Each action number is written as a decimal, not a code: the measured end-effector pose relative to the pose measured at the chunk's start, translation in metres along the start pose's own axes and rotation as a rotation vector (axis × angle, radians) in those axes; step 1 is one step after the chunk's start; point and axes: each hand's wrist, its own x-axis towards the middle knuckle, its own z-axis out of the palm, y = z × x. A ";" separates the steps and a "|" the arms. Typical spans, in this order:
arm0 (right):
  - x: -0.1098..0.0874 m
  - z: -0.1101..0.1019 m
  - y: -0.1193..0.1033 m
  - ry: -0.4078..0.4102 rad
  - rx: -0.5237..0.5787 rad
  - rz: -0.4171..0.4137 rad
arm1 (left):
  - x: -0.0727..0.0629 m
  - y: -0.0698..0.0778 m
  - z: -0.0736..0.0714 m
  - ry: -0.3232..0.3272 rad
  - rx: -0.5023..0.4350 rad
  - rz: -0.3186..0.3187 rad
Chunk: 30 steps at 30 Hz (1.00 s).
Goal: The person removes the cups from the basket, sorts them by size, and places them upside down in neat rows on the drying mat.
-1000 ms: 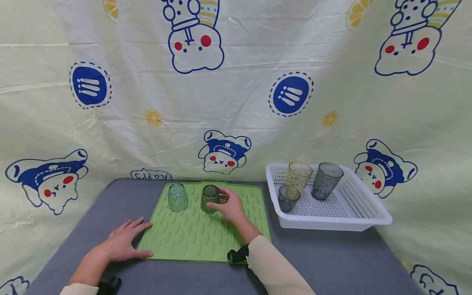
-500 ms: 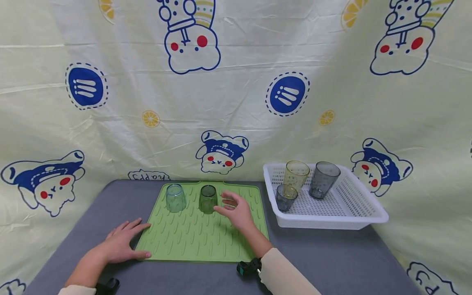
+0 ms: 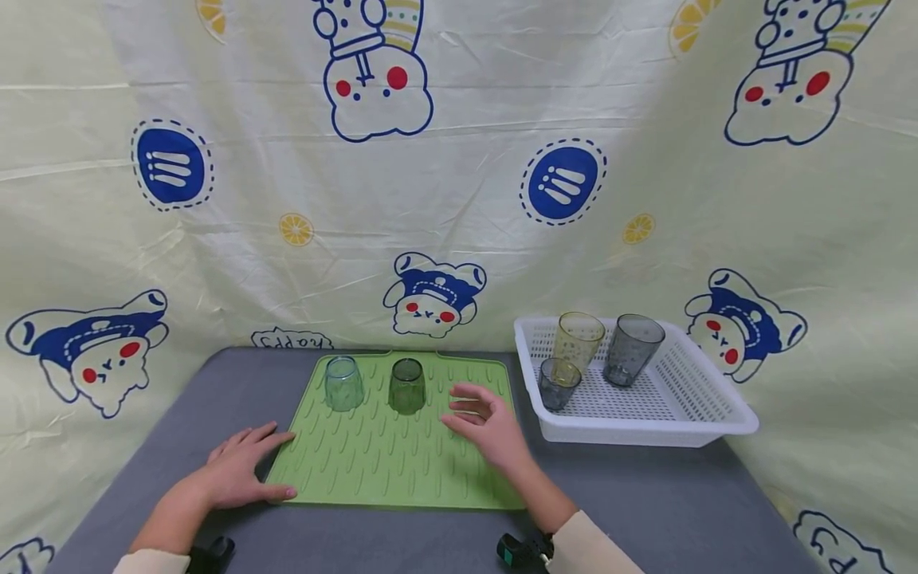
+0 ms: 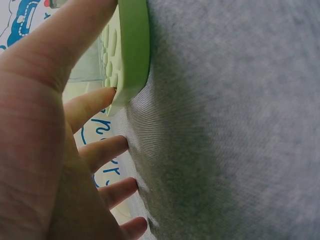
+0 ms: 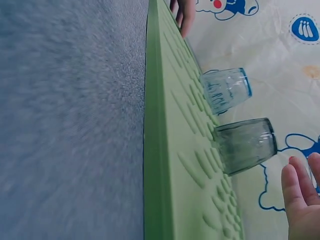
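Note:
A green ridged drying mat lies on the table. Two glasses stand upside down near its back edge: a light blue one on the left and a dark grey one to its right. My left hand is spread at the mat's left edge, thumb and index finger touching it and the other fingertips on the cloth, as the left wrist view shows. Over the mat's right side hovers my right hand, fingers loosely bent and holding nothing, apart from the dark glass.
Right of the mat stands a white perforated basket. It holds a tall yellowish glass, a tall grey glass and a short grey glass. A patterned sheet hangs behind the grey-covered table.
My right hand has let go of the dark grey glass and drawn back to the right, toward me. The left hand stays at the mat's edge.

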 end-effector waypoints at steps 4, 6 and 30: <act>-0.012 -0.013 -0.010 -0.021 -0.037 0.000 | 0.001 0.000 0.000 -0.005 0.001 -0.008; -0.018 -0.020 -0.015 -0.033 -0.047 -0.006 | 0.001 -0.001 -0.001 -0.009 -0.004 -0.011; -0.035 -0.126 -0.064 0.119 -0.343 -0.207 | 0.000 0.002 -0.005 -0.039 -0.008 -0.020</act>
